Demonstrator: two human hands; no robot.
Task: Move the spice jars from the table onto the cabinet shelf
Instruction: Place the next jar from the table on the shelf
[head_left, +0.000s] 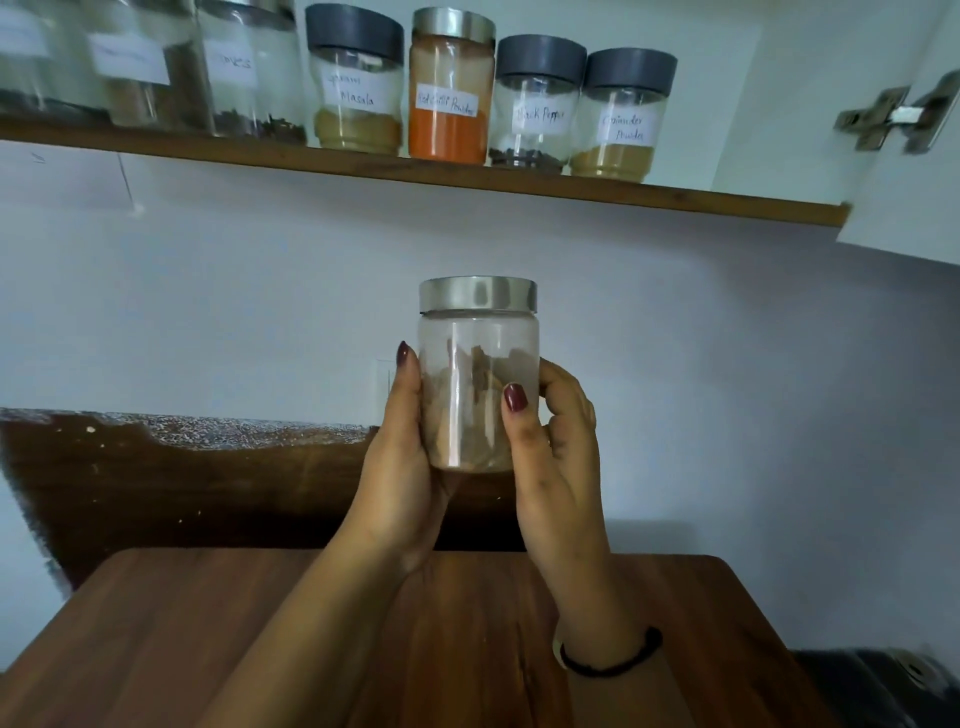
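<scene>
A clear glass spice jar (475, 364) with a silver lid and brown bark-like pieces inside is held upright in mid-air, above the wooden table (208, 649) and below the cabinet shelf (467, 176). My left hand (400, 467) cups its left side and bottom; my right hand (556, 441) grips its right side with the thumb across the front. On the shelf stand several labelled jars, among them garam masala (356, 83), red chilli powder (451, 88), black pepper (537, 104) and coriander powder (623, 117).
The open white cabinet door (904, 156) with metal hinges hangs at the right end of the shelf. A dark wooden board (182, 478) leans against the wall behind the table. A black object (872, 686) sits at bottom right.
</scene>
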